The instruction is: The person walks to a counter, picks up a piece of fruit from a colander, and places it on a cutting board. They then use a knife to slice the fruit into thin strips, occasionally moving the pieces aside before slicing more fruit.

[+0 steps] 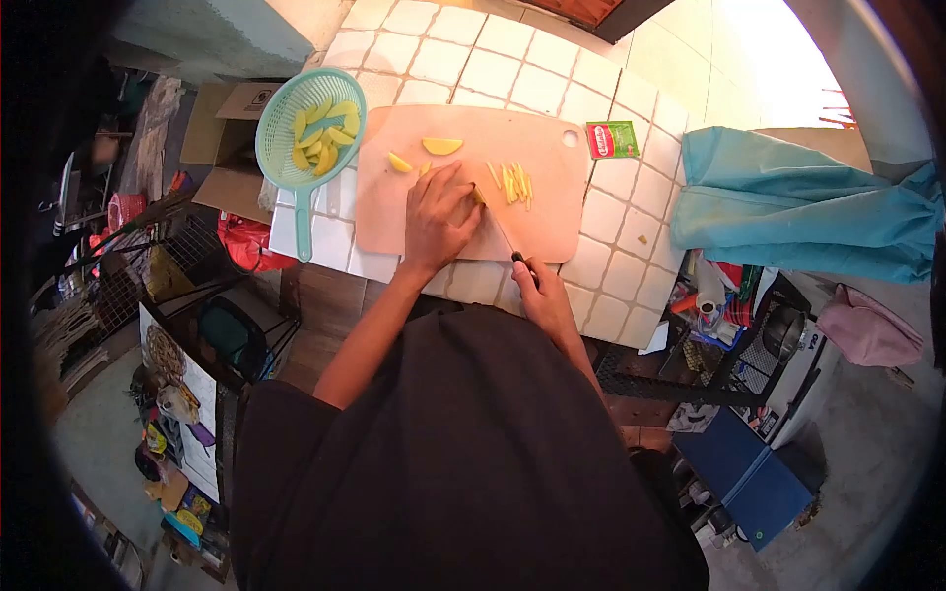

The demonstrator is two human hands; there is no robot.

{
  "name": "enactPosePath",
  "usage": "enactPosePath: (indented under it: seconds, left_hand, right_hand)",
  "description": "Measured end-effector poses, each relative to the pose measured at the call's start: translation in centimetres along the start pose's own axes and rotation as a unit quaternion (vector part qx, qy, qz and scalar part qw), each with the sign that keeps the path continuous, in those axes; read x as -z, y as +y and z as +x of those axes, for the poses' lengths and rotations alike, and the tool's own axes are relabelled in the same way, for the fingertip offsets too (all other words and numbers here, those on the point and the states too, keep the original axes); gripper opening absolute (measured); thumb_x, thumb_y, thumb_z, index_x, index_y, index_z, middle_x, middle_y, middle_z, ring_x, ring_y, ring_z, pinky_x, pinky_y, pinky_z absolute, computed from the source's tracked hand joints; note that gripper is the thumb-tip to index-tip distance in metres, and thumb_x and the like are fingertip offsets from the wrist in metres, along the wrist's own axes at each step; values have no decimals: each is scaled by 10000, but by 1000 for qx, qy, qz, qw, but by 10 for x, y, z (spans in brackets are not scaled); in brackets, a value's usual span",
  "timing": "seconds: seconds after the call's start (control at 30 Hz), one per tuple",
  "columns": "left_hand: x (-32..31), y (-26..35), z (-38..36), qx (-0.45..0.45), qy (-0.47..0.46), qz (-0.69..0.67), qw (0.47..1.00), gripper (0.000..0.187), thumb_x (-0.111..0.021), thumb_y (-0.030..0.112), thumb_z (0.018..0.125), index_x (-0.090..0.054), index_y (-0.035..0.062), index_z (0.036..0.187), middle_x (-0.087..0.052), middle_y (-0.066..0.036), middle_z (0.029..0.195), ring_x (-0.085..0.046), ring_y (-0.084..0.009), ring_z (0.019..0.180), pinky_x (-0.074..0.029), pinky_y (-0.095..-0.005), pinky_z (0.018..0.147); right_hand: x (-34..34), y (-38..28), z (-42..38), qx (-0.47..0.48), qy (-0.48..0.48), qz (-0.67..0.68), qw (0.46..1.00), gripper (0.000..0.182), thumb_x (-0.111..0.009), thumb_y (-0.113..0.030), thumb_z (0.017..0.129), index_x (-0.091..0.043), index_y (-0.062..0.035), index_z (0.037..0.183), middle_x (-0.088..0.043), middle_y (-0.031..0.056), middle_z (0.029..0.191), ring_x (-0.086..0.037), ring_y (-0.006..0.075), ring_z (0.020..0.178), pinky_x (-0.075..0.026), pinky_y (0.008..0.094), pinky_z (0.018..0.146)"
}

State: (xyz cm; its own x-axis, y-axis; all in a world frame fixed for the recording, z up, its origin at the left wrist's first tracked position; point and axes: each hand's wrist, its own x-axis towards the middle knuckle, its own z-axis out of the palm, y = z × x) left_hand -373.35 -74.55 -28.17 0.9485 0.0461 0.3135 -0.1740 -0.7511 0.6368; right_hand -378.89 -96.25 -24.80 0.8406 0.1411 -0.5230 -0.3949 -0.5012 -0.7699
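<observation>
A pale cutting board (379, 222) lies on the white tiled table, with two yellow wedges (442, 146) near its far left. My left hand (439, 215) rests on the board, fingers bent and pressed onto a yellow wedge (480, 196) that shows at the fingertips. In my right hand (545, 298) is the black handle of a knife (506, 236). Its blade points away from me, right beside the held wedge and the left fingers. Thin yellow strips (515, 184) lie in a small heap to the right of the blade.
A light green strainer (305, 212) of yellow wedges stands at the table's left edge, handle toward me. A green and red packet (613, 140) lies right of the board. Blue-green cloth (798, 212) hangs at the right. A cardboard box (229, 158) sits left of the table.
</observation>
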Motion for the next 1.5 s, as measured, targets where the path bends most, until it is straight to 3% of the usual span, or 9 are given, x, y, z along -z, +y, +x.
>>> enactPosePath:
  seconds: [0.63,0.9,1.1,1.5]
  left_hand:
    - [1,-2,0,2,9,-16,1000,278,-825,160,754,-769,61,1007,-635,-101,1362,-542,-309,1291,-411,-438,1084]
    - [0,-3,-1,2,10,-28,1000,263,-825,150,755,-775,54,994,-638,-109,1358,-542,-312,1289,-411,-436,1087]
    - [1,-3,0,3,3,-27,1000,237,-824,132,756,-783,47,974,-637,-106,1367,-535,-306,1298,-404,-438,1096]
    - [-1,-9,0,-8,4,-40,999,248,-828,131,756,-781,62,989,-640,-95,1374,-533,-296,1309,-399,-443,1103]
  right_hand:
    - [-1,-5,-3,-11,-15,-3,1000,380,-534,-354,1054,-569,22,1015,-618,263,793,-620,429,753,-463,467,698]
    - [-3,-9,-4,26,2,-98,995,355,-498,-378,1066,-526,-29,1006,-646,305,811,-618,550,820,-445,603,686]
    - [-10,-9,-5,32,4,-138,990,332,-452,-367,1079,-519,-43,1050,-642,342,810,-618,567,819,-432,656,684]
    - [-14,-31,2,-1,8,-205,979,393,-395,-405,1083,-550,-43,1083,-667,328,840,-643,549,830,-473,652,727]
